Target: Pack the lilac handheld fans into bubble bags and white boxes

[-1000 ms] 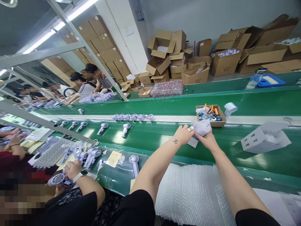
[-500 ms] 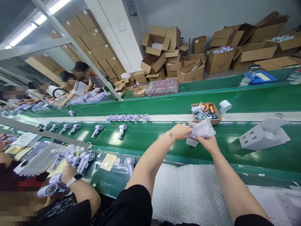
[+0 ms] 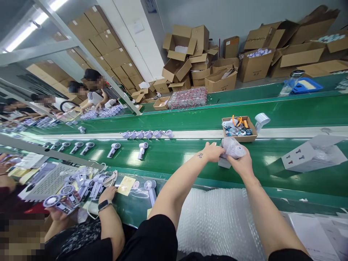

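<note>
Over the green belt, my right hand (image 3: 241,163) is closed around a bubble-wrapped bundle (image 3: 233,148), which looks pale purple inside. My left hand (image 3: 213,151) is closed at the bundle's left end, beside a small white box (image 3: 224,161) partly hidden beneath the bundle. What exactly its fingertips pinch is hard to see. Behind the bundle is a cardboard tray (image 3: 248,136) of small parts. A stack of bubble-wrap bags (image 3: 214,221) lies below, between my forearms.
An open white carton (image 3: 307,159) stands on the belt at right. Purple handheld fans (image 3: 143,150) lie along the belt at left. One fan (image 3: 151,192) rests near my left forearm. A co-worker's arm (image 3: 111,217) is at lower left. A bottle (image 3: 291,83) stands farther back.
The bundle has turned to a steeper angle over the white box, with both hands still at it. The co-worker at lower left has moved a hand right and lifted fans.
</note>
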Motion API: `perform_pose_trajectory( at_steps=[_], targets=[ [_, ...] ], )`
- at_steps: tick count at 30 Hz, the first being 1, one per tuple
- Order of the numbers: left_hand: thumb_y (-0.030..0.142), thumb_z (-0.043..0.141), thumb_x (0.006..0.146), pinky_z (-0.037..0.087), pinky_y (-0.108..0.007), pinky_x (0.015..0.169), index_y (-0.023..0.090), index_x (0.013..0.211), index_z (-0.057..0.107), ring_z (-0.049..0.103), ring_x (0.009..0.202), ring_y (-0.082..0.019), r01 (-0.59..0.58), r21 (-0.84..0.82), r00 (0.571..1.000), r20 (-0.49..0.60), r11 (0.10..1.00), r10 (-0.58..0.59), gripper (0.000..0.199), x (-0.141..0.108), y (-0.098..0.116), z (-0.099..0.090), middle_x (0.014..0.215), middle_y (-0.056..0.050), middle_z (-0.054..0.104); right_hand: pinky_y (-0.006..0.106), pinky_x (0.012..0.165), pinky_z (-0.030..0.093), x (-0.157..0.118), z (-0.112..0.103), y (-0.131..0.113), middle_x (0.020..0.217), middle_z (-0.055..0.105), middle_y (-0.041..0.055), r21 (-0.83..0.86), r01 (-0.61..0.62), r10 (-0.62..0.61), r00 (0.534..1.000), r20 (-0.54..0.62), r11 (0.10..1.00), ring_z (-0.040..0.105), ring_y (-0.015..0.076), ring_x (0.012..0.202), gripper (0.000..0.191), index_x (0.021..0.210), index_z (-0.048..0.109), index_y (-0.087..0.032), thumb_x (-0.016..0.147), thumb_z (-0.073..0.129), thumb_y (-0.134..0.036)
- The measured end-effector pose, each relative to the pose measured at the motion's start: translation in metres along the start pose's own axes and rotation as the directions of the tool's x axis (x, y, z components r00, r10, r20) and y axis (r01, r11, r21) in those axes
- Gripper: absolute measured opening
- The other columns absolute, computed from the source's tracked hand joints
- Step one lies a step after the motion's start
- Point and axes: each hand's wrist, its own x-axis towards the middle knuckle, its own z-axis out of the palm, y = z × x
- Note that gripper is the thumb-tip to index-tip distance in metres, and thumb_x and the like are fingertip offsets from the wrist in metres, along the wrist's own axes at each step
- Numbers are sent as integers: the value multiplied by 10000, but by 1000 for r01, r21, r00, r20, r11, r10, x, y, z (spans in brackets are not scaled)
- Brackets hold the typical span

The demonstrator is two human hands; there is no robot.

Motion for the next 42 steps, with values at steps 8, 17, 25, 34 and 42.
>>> perform_pose_trajectory(
  at_steps=[8, 17, 25, 34, 42],
  targets=[
    [273, 571, 798, 430, -304, 850, 205, 1032, 617, 549, 1004, -187, -184, -617, 847, -495, 765, -195, 247, -72, -10, 12, 1087, -57, 631, 502, 984, 338, 9, -20, -5, 1435, 209, 202, -383, -5, 85, 978, 191, 924, 272, 382, 1302, 765, 1274, 433, -170, 632, 663, -517],
    [295, 526, 815, 413, -304, 869, 142, 1070, 552, 537, 1058, -216, 519, -846, 107, -75, 120, -991, 298, -264, -49, 132, 1111, -113, 592, 543, 1006, 273, -6, -15, 5, 1326, 345, 298, -432, 146, -108, 988, 112, 890, 256, 456, 1281, 453, 1006, 649, -17, 735, 581, -373],
    [289, 699, 642, 422, -411, 831, 92, 962, 575, 561, 1020, -344, 521, -796, -82, 311, -306, -947, 396, -309, -57, 190, 1016, -209, 609, 529, 960, 358, -78, -25, -62, 1278, 484, 178, -213, 287, -243, 947, 212, 934, 446, 383, 1181, 432, 1076, 615, -186, 765, 555, -480],
    [498, 712, 588, 439, -255, 535, 109, 893, 614, 527, 518, -114, 55, -895, 895, 240, -442, -375, 504, -264, 87, 141, 654, -33, 589, 372, 815, 496, -259, -38, -94, 1095, 646, 76, 489, -797, 325, 595, 735, 354, 611, 226, 988, 387, 1000, 607, -232, 730, 640, -508],
    [480, 373, 887, 468, -285, 673, 145, 752, 635, 573, 698, -155, 34, -838, 994, 83, 545, 66, 446, -208, 210, 139, 705, -49, 618, 388, 733, 545, -351, -128, -51, 900, 699, 67, 728, -639, 692, 643, 328, 248, 660, 249, 847, 276, 926, 638, -192, 709, 699, -352]
  ],
)
